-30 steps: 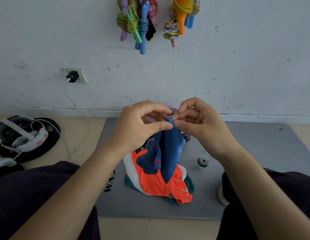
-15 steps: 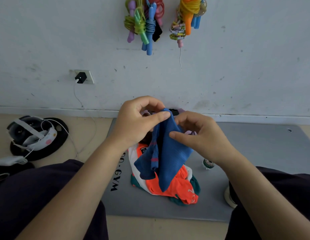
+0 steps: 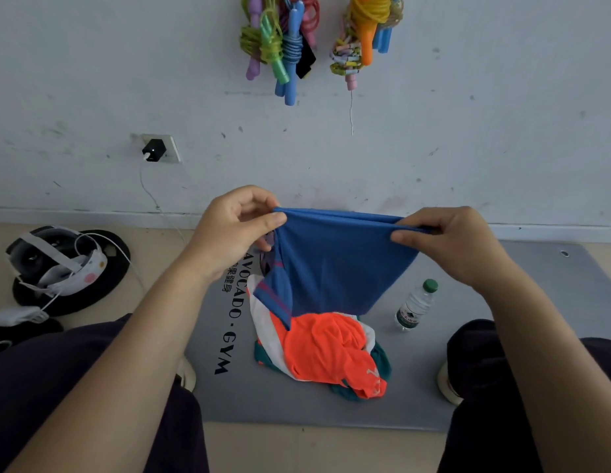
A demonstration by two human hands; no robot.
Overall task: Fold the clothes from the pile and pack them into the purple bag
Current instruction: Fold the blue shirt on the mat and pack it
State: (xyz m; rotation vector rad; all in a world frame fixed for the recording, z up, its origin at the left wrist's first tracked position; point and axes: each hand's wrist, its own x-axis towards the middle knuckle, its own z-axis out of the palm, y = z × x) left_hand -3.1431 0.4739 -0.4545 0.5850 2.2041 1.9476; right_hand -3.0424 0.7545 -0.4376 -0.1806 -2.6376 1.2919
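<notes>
Pile (image 3: 326, 353) is sitting crumpled on the grey mat (image 3: 502, 353): slick orange, white, teal knit. Above it, the left hand (image 3: 235, 230) and right hand (image 3: 454, 244) are each pinching a top corner of the blue shirt (image 3: 334, 264), stretching it taut. Thin, smooth fabric; a corner could be slipping or its hem snagging the pile. Purple bag isn't clearly showing.

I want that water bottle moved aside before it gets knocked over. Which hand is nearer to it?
The right hand, holding the blue garment up and to the right of the water bottle. The left hand is far across, beyond the garment.
</notes>
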